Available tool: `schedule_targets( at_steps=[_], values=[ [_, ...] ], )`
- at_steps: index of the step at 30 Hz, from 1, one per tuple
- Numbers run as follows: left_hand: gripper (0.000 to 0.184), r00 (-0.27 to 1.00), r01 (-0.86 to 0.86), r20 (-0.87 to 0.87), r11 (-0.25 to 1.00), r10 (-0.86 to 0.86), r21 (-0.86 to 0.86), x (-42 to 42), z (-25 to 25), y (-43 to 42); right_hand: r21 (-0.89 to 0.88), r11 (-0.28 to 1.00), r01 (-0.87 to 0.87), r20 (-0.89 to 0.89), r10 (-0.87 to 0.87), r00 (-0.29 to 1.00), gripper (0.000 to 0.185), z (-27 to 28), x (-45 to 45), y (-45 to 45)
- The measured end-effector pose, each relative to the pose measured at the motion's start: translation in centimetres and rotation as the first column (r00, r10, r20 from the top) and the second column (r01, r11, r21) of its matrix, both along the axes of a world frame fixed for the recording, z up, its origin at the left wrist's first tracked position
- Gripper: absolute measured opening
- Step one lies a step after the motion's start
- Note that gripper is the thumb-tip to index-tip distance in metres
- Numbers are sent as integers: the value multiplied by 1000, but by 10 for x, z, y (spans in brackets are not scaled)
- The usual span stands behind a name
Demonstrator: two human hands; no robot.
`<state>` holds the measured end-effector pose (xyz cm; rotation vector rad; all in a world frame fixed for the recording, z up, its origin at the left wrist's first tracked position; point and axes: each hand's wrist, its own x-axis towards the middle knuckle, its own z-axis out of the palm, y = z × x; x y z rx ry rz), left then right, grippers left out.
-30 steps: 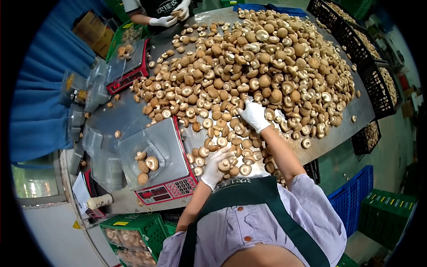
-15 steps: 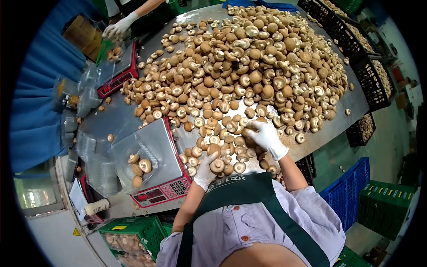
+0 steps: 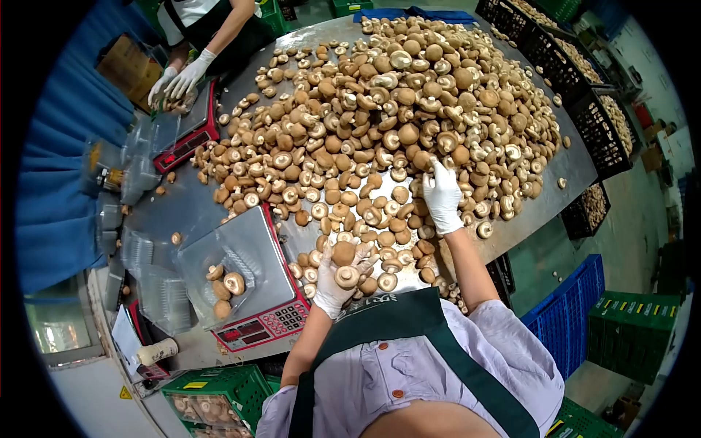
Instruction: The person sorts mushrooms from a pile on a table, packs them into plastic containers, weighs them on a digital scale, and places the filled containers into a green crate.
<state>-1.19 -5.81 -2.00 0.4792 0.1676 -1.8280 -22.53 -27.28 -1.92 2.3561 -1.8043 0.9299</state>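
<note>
My 2 gloved hands at a steel table [image 3: 171,212] bearing a broad heap [image 3: 438,102] of mushrooms. My left hand [image 3: 330,290], low and close to my apron [image 3: 398,317], is turned palm up and partly curled. It cradles 2 mushrooms, a brown cap [image 3: 344,253] above and a stemmed mushroom [image 3: 347,277] below, between thumb and fingers; I judge the cupped shape lets me carry both without pinching the flesh. My right hand [image 3: 442,193] reaches to the heap's near edge, its fingers slightly bent and tips against a cap [image 3: 422,160]. Whether they have closed on it I cannot tell, as the glove hides the contact. The near edge presumably suits this reach, since mushrooms there lie loosely and shallowly.

To my left, a plastic tray [image 3: 250,266] sits on a red-edged scale [image 3: 285,319], with 4 mushrooms [image 3: 234,283] visible in it; this position probably allows the contents to be weighed where they lie. Nested trays [image 3: 162,299] stand just beyond the scale, seemingly for easy reach. At the far left, a co-worker's gloved hands [image 3: 191,77] are near a 2nd scale [image 3: 186,146].
</note>
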Motion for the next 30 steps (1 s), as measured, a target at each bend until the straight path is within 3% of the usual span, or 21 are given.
schedule_targets(
  at_steps=[1,2,4,5,7,11,13,14,15,17,18,20,21,22,23,25,29,30],
  values=[
    [76,1000,3,-4,1000,-3,3,-1,-3,0,-157,987,-43,58,53,997,51,0,0,2],
    [79,995,12,-96,1000,-11,12,-2,-5,1,-89,995,-44,46,48,998,63,1,0,3],
    [89,975,41,-219,999,-38,8,-2,-4,1,6,999,-52,30,52,998,63,0,4,0],
    [89,975,49,-217,999,-45,11,-4,-2,1,22,999,-43,26,43,999,62,-6,6,-5],
    [93,998,51,-52,995,-47,91,-10,13,-3,-41,999,-27,53,29,998,57,-11,7,-16],
    [94,991,53,-123,998,-50,26,-9,13,-6,-9,1000,30,122,-29,992,48,8,14,-7],
    [90,991,14,-134,1000,-13,8,-9,15,-7,153,986,-62,225,27,974,48,23,18,15],
    [90,991,12,-136,1000,-11,9,-10,17,-8,178,964,-198,350,126,928,48,29,21,30],
    [86,996,-23,-91,1000,23,8,-11,20,-9,470,827,-308,377,128,918,47,60,25,51],
    [83,997,-58,-47,998,58,8,-12,20,-10,567,571,-594,467,372,802,44,82,25,76],
    [79,997,-77,-19,997,78,31,-11,20,-10,569,569,-594,467,372,802,44,77,24,76],
    [69,994,-101,-20,991,104,85,-5,14,-5,552,688,-471,340,329,881,45,64,20,71],
    [69,994,-102,-20,991,104,84,-4,8,-2,634,716,-292,223,192,956,46,67,20,59],
    [64,992,-108,-42,982,116,154,-3,3,0,320,910,-262,86,248,965,42,39,13,44],
    [59,990,-112,-62,968,129,222,-2,0,1,94,973,-212,-90,220,971,35,28,9,27],
    [60,992,-104,-52,976,116,192,-3,1,2,67,998,5,-386,22,922,35,14,4,0],
    [65,999,-41,-9,999,41,28,-6,9,0,-39,991,-127,-313,109,943,23,-2,-6,-17],
    [68,998,-39,-42,999,39,-10,-8,10,1,-56,984,-169,-199,155,968,20,3,-5,-10]
  ],
)
